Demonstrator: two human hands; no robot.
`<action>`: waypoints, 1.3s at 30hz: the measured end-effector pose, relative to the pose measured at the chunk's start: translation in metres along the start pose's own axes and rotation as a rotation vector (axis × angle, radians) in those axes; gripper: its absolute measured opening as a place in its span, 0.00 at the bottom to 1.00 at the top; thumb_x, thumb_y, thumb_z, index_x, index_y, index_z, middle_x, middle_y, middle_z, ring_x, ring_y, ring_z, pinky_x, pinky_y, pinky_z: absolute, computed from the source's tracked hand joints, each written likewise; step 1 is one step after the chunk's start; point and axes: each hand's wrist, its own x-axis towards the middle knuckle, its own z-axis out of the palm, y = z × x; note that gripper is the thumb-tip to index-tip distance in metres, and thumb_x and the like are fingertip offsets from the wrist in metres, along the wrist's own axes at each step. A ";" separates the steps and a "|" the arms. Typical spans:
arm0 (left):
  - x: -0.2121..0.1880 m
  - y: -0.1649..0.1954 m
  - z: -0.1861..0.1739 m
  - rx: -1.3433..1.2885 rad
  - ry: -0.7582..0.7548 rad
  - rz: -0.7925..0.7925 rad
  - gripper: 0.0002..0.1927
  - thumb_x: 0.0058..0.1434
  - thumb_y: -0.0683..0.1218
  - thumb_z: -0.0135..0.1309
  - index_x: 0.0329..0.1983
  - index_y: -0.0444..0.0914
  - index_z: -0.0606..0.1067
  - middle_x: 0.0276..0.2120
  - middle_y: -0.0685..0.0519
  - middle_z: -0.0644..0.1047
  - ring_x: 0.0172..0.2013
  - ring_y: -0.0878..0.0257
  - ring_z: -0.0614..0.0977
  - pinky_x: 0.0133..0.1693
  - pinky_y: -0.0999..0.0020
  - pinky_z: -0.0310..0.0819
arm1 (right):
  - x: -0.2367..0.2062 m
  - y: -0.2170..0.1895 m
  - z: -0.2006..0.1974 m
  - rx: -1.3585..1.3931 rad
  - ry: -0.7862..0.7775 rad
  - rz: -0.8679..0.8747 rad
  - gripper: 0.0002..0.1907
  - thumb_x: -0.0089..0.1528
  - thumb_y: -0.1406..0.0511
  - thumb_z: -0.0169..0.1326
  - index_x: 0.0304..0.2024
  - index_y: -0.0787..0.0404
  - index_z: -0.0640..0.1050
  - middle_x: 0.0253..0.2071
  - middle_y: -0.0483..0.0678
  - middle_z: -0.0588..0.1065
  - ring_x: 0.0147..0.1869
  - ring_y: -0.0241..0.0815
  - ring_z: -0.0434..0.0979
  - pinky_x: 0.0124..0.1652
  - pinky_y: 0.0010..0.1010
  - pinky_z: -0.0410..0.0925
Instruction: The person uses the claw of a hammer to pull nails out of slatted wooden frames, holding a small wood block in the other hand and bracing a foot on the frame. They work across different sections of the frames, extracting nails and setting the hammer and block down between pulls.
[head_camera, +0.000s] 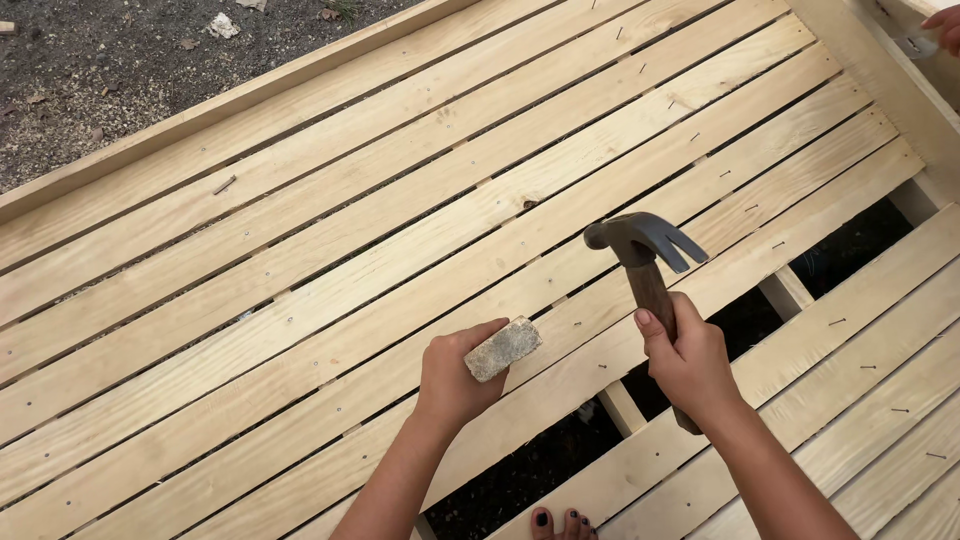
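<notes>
Two hands work above the slats (300, 300). Left hand (455, 375) is closed around a block (503, 349) resting on a slat. Right hand (690, 365) is clenched on the hammer (645, 250), head raised, handle near upright.

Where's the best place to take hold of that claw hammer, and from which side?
On the brown wooden handle of the dark steel claw hammer, well below the head, coming from the right, as the right hand does. The long narrow shaft suits a wrapped grip; the head is bulky, with forked claws.
</notes>
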 end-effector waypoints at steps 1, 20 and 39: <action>-0.001 0.000 0.000 0.007 -0.015 -0.023 0.24 0.44 0.40 0.65 0.48 0.43 0.82 0.36 0.47 0.85 0.36 0.52 0.87 0.39 0.65 0.81 | 0.001 -0.003 -0.003 0.115 0.074 -0.122 0.17 0.70 0.57 0.51 0.44 0.67 0.70 0.20 0.51 0.72 0.22 0.42 0.72 0.27 0.37 0.67; -0.004 0.002 0.000 -0.107 -0.033 -0.101 0.24 0.50 0.43 0.67 0.52 0.43 0.81 0.43 0.50 0.85 0.43 0.57 0.87 0.46 0.67 0.80 | 0.025 0.011 0.053 -0.483 -0.215 -0.003 0.19 0.67 0.52 0.48 0.41 0.61 0.67 0.27 0.57 0.79 0.33 0.60 0.80 0.36 0.50 0.71; 0.011 -0.010 0.006 -0.263 -0.245 -0.183 0.22 0.58 0.44 0.63 0.57 0.48 0.77 0.47 0.56 0.85 0.49 0.63 0.86 0.52 0.68 0.78 | 0.009 0.030 0.048 -0.368 -0.240 0.080 0.19 0.67 0.51 0.47 0.41 0.59 0.66 0.28 0.53 0.81 0.34 0.54 0.83 0.37 0.45 0.72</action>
